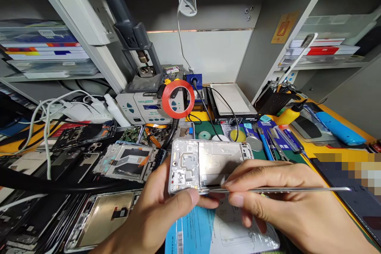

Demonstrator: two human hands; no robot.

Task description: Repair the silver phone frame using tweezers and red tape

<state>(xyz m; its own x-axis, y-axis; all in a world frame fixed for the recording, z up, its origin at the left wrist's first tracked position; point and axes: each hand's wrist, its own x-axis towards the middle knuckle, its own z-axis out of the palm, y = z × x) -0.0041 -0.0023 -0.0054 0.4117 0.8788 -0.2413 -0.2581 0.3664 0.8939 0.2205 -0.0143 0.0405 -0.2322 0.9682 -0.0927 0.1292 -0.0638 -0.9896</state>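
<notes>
Fingers (182,203) of our left hand (154,210) are closed on one end of a silver phone frame (184,164). Our thumb is on its near edge, and other fingers are tucked below it. Our right hand (282,202) pinches a long, thin metal tool (335,189) between the thumb and fingers. One end of this tool lies along the near edge of the frame, but we cannot tell if it touches. We see a small white label (178,177) with writing on the frame.

Under the frame, we see a blue and white packet (186,234). Left of the frame and nearer to us is a phone part with a gold face (98,216). Farther left of the frame is a messy pile of black phone parts (35,222). Well to the right of the frame, we have a dark phone (351,206). Just left of the frame lies another silver phone part (127,162).

Behind the frame, on our yellow and green table (311,147), is a white machine (138,107) with a little screen. A red ring (165,99) shows in front of that machine. Behind the frame and to its right is a yellow bottle (288,115). Far behind the frame, we see a white wall (214,55).
</notes>
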